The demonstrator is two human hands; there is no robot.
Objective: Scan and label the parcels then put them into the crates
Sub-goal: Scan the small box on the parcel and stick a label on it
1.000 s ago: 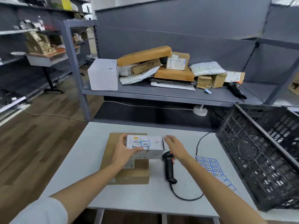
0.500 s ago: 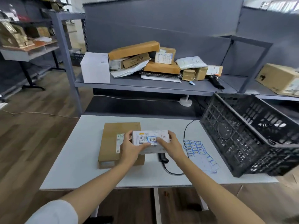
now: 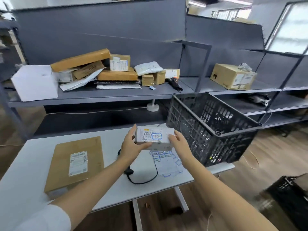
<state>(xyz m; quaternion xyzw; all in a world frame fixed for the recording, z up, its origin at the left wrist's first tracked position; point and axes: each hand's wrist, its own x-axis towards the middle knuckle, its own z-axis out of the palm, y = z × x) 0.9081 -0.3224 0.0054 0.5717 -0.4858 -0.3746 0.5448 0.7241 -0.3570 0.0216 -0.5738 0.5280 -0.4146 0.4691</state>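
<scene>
Head view: small white parcel (image 3: 154,137), barcode label and blue-edged sticker (image 3: 156,136).

Matt white cardboard parcel (image 3: 155,137) above a smooth white table (image 3: 30,157); beside it, matt brown cardboard box (image 3: 75,164) with paper label, and black plastic lattice crate (image 3: 210,129).

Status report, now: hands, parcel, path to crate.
Left hand and right hand both grip small white parcel, blue-bordered sticker on. Held above table, beside black crate. Nothing in the way.

Grey shelving (image 3: 116,95), wooden floor (image 3: 266,157)
</scene>
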